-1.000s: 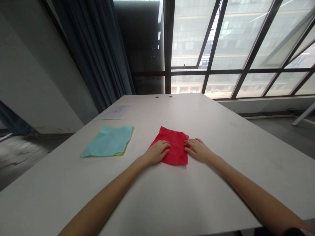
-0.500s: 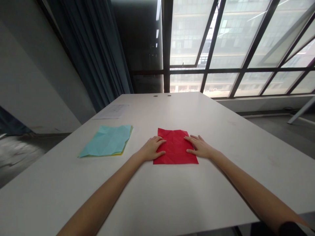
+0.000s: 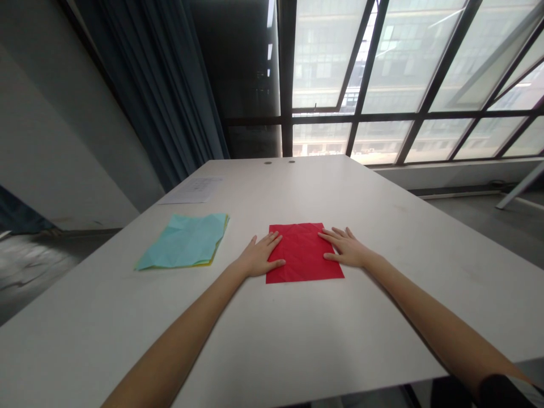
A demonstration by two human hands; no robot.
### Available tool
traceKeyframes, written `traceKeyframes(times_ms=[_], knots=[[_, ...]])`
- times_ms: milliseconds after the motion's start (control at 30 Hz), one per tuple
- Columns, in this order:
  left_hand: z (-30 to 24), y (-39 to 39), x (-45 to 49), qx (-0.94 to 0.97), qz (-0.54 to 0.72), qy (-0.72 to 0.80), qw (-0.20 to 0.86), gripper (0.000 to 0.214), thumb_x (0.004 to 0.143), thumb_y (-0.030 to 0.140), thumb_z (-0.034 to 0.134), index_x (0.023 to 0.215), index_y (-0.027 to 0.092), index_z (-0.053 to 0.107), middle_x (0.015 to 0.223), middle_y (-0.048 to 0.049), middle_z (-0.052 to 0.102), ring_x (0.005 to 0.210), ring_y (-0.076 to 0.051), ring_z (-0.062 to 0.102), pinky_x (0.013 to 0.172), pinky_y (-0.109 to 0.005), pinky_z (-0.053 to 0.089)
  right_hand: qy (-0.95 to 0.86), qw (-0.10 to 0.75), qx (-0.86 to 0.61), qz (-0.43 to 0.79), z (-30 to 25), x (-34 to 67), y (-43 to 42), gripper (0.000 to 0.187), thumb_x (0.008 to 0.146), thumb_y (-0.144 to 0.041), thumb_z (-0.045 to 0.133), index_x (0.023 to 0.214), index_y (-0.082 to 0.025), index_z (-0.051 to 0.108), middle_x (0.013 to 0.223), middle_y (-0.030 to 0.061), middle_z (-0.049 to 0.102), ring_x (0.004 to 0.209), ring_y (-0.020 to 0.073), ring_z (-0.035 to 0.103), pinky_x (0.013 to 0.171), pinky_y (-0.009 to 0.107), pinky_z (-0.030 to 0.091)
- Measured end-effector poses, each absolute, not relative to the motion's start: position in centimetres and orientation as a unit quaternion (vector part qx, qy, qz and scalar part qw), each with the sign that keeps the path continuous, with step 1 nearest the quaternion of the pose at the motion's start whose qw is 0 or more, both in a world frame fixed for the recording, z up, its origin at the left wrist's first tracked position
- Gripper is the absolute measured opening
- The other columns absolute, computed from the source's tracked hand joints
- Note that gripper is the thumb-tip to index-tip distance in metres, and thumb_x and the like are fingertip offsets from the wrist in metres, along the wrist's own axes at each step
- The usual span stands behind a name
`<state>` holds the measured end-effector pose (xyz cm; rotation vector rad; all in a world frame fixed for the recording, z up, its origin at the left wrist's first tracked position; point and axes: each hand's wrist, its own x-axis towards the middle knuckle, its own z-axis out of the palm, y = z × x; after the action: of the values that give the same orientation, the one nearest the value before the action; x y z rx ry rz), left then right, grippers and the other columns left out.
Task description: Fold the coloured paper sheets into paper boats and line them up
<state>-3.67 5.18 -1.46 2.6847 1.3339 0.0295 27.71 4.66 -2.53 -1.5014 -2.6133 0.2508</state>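
Observation:
A square sheet of red paper (image 3: 302,255), lightly creased, lies flat on the white table (image 3: 272,334) in front of me. My left hand (image 3: 262,256) rests on its left edge, fingers spread and palm down. On the opposite side, the fingertips of my right hand (image 3: 345,247) touch the sheet's right edge, also spread apart. Neither hand grips anything. Off to the left sits a small stack of sheets, light blue paper (image 3: 185,241) on top with yellow paper (image 3: 212,259) showing beneath its right and lower edges.
A printed white sheet (image 3: 191,191) lies at the table's far left edge. Two round dark grommets (image 3: 267,163) are set near the far end. Beyond stand a blue curtain (image 3: 170,96) and large framed windows (image 3: 395,68).
Both hands have shifted slightly outward with fingers spreading wider. The red paper has turned a little, and its top edge lies flatter and straighter.

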Motion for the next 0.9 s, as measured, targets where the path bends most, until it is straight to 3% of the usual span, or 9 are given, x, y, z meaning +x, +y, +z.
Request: traceKeyframes(times_ms=[133,300,400,567,900], knots=[[-1.8,5.4,-3.9,0.893,0.019,0.443,0.074,0.078,0.078,0.068,0.028,0.14,0.023,0.014,0.147,-0.0087,0.015,0.134,-0.026,0.018,0.105,-0.055,0.01,-0.86,0.05,-0.501,0.079,-2.5,27.6,4.7,0.071,0.079,-0.067,0.031,0.139,-0.03,0.022,0.145,0.0028,0.024,0.131,0.0355,0.019,0.101,0.063,0.011],[-2.0,5.6,-3.9,0.881,0.069,0.461,0.077,0.056,0.088,0.053,0.017,0.134,0.025,0.031,0.143,-0.0058,0.031,0.13,-0.021,0.028,0.104,-0.05,0.018,-0.848,0.054,-0.52,0.091,-2.5,27.5,4.9,0.055,0.088,-0.055,0.016,0.137,-0.034,0.027,0.144,-0.0016,0.027,0.132,0.0307,0.02,0.102,0.059,0.016],[-2.3,5.6,-3.8,0.866,0.108,0.487,0.044,0.056,0.086,0.053,0.027,0.132,0.02,0.035,0.137,-0.01,0.039,0.125,-0.023,0.034,0.103,-0.044,0.023,-0.841,0.062,-0.533,0.076,-2.8,27.3,4.9,0.056,0.087,-0.057,0.019,0.137,-0.033,0.028,0.145,0.0005,0.025,0.132,0.029,0.023,0.103,0.056,0.017],[-3.0,5.8,-3.7,0.804,0.128,0.58,-0.016,0.066,0.081,0.057,0.036,0.128,0.011,0.039,0.133,-0.0188,0.04,0.123,-0.031,0.035,0.099,-0.048,0.027,-0.784,0.079,-0.614,0.037,-3.5,27.2,5.0,0.076,0.082,-0.064,0.024,0.14,-0.015,0.02,0.143,0.0108,0.029,0.13,0.0309,0.026,0.103,0.053,0.02],[-3.4,6.8,-4.5,0.828,0.224,0.514,0.032,0.039,0.077,0.047,0.053,0.102,0.019,0.062,0.111,-0.0099,0.057,0.106,-0.025,0.048,0.092,-0.041,0.038,-0.788,0.099,-0.607,0.02,-4.0,27.6,5.5,0.068,0.082,-0.063,0.028,0.133,-0.018,0.038,0.138,0.0094,0.038,0.126,0.0309,0.032,0.101,0.049,0.024]])
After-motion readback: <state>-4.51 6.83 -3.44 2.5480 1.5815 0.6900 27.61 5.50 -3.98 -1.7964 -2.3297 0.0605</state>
